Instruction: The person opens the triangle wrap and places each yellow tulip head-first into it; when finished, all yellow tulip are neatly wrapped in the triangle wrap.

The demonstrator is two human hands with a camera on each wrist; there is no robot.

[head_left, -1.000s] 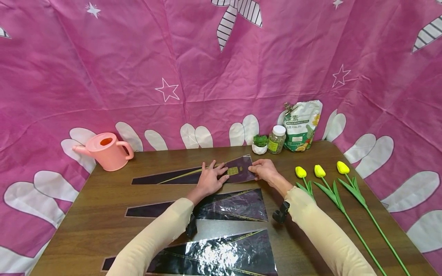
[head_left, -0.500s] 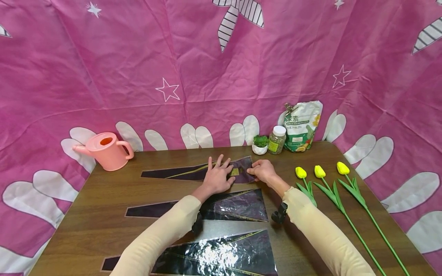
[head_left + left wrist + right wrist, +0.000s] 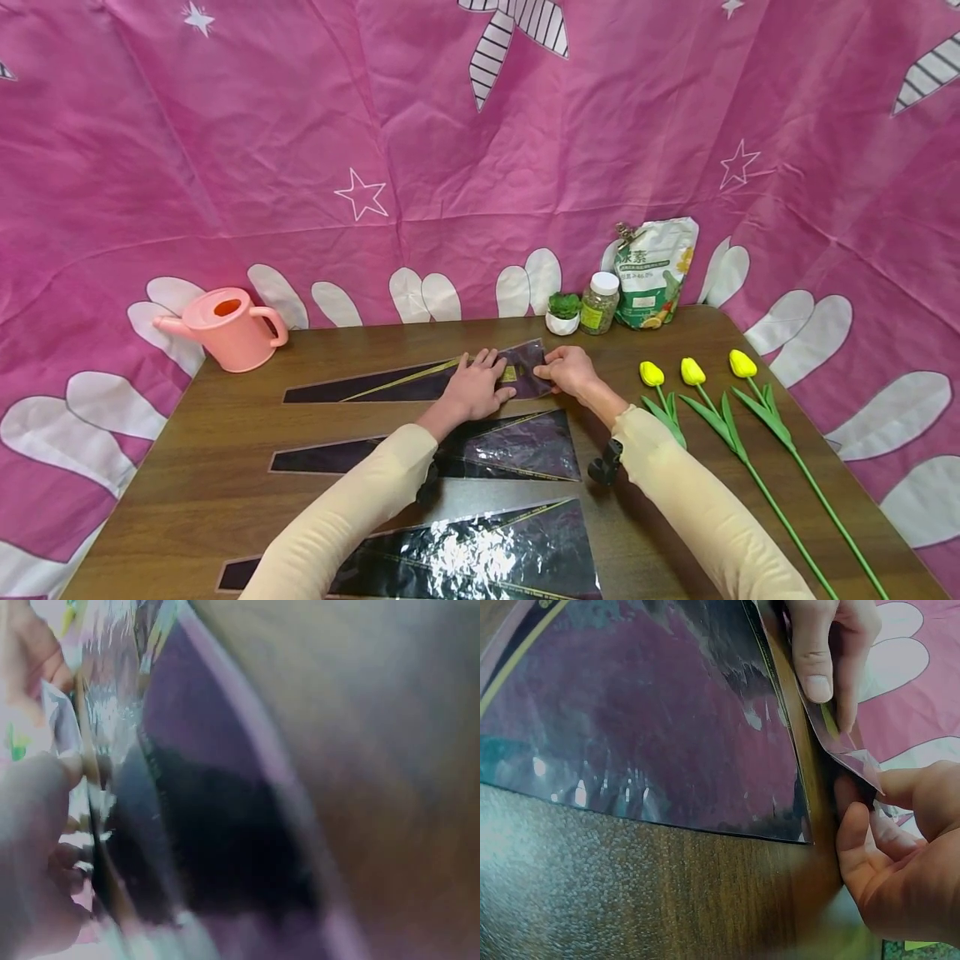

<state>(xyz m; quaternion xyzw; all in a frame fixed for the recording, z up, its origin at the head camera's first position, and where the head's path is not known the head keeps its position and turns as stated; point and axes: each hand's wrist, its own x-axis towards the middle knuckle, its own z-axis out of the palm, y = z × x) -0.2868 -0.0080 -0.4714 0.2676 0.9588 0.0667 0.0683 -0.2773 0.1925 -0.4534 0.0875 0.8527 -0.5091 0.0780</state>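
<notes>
A black, tapered plastic flower sleeve (image 3: 405,382) with a gold patch lies farthest back on the table. My left hand (image 3: 474,390) rests flat on it, fingers nearly straight, partly covering the patch. At its wide right end, my right hand (image 3: 570,371) pinches the edge between thumb and fingers. In the right wrist view, a corner of this sleeve (image 3: 855,759) is lifted at the fingertips of the right hand (image 3: 922,855). A second sleeve (image 3: 517,446) lies nearer, partly under the left forearm. The third, shiny sleeve (image 3: 480,546) is closest. The left wrist view is blurred.
A pink watering can (image 3: 231,331) stands at the back left. Behind my right hand are a small potted plant (image 3: 562,313), a white-lidded jar (image 3: 600,304) and a white-green pouch (image 3: 656,275). Three yellow tulips (image 3: 693,372) lie right of the right arm on the wooden table (image 3: 172,475).
My left hand has moved slightly right along the back sleeve. That sleeve's narrow tip shifted right, then back left. My right hand keeps its pinch at the wide end, slightly farther left.
</notes>
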